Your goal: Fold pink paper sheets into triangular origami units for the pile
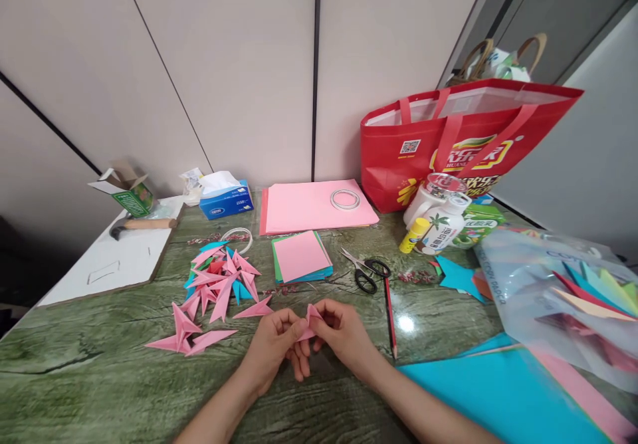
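Between my two hands is a small piece of folded pink paper (312,316), pinched above the green wood-grain table (209,397). My left hand (279,341) grips its left side with thumb and fingers. On the right side, my right hand (341,331) holds it the same way; part of the paper is hidden by the fingers. Just left of my left hand lies a pointed pink folded piece (253,308). Beyond it is a heap of pink and blue folded pieces (219,281). A stack of square paper (302,256), pink on top, lies past my hands.
Black-handled scissors (366,271) and a red pencil (391,318) lie right of centre. Large pink sheets (309,208) bear a tape roll. A glue stick (413,235), white bottle (443,224) and red bag (399,158) stand right. Blue sheets (503,391) lie front right; a hammer (144,226) left.
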